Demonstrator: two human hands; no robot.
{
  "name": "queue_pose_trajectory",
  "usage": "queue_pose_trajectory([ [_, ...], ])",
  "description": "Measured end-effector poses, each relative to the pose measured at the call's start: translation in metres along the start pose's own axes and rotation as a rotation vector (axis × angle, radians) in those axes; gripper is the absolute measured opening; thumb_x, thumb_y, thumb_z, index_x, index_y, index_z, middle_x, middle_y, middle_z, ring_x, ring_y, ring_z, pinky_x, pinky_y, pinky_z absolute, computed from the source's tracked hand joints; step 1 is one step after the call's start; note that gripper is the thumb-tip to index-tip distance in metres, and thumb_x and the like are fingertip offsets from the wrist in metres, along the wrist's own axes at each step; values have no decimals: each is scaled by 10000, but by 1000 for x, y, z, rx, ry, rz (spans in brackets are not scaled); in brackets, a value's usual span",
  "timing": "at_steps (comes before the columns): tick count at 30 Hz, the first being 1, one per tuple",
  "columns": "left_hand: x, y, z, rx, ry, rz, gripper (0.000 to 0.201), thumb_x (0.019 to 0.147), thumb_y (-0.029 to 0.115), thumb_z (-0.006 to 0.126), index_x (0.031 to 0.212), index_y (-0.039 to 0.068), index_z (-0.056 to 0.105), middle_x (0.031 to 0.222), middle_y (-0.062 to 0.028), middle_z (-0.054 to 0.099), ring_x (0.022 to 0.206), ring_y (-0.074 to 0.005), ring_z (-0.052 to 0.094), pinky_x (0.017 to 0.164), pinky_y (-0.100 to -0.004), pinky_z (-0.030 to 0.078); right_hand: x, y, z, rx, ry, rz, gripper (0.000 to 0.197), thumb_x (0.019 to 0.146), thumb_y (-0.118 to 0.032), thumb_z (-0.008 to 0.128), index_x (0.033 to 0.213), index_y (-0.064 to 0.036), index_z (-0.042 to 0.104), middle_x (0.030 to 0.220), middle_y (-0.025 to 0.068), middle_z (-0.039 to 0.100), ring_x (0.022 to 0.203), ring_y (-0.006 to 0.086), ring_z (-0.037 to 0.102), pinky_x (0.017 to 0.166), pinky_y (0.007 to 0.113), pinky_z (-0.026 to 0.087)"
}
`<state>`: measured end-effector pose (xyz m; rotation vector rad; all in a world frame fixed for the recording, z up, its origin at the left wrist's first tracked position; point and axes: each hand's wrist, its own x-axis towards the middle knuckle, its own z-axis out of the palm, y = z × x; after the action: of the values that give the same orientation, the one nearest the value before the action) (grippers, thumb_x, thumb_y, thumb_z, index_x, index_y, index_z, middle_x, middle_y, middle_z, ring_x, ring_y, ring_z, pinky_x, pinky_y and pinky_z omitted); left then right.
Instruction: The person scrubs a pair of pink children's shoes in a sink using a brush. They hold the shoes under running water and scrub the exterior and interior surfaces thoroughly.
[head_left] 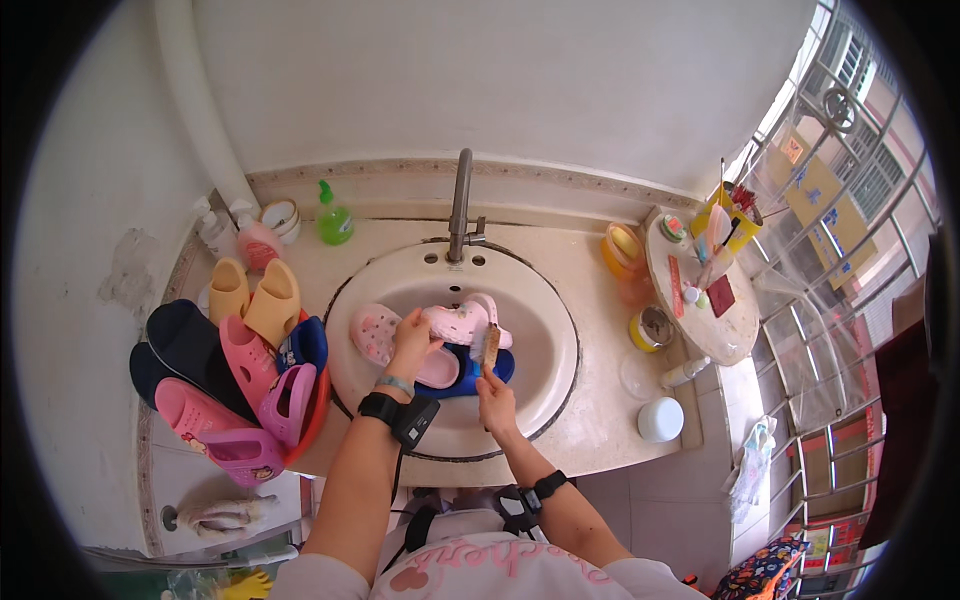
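My left hand (411, 345) grips a light pink clog (458, 324) by its toe end over the white oval sink (553, 385). In my right hand (496, 403) is a scrub brush (490, 347) with a brownish back and pale bristles, held against or right beside the clog's heel side. Another pink clog (372, 332) with small decorations lies in the sink, partly behind my left hand. Under the held clog rests a dark blue slipper (493, 375), partly covered.
At the left, an orange-red basin (319, 408) is heaped with slippers (247, 357). The grey faucet (460, 205) stands behind the sink, and a green pump bottle (334, 216) to its left. On the right are a white jar (660, 419), an open can (652, 328) and an orange container (624, 250).
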<state>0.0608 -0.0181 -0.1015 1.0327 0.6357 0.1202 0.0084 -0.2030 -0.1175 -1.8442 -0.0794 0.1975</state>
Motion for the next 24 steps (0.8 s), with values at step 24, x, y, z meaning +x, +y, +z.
queue_pose_trajectory([
  [24, -13, 12, -4, -4, 6, -13, 476, 897, 119, 454, 1345, 58, 304, 1222, -111, 468, 1032, -241, 527, 828, -449, 485, -11, -12, -2, -261, -18, -237, 366, 854, -173, 544, 1196, -45, 517, 739, 175, 612, 697, 255, 612, 679, 327, 464],
])
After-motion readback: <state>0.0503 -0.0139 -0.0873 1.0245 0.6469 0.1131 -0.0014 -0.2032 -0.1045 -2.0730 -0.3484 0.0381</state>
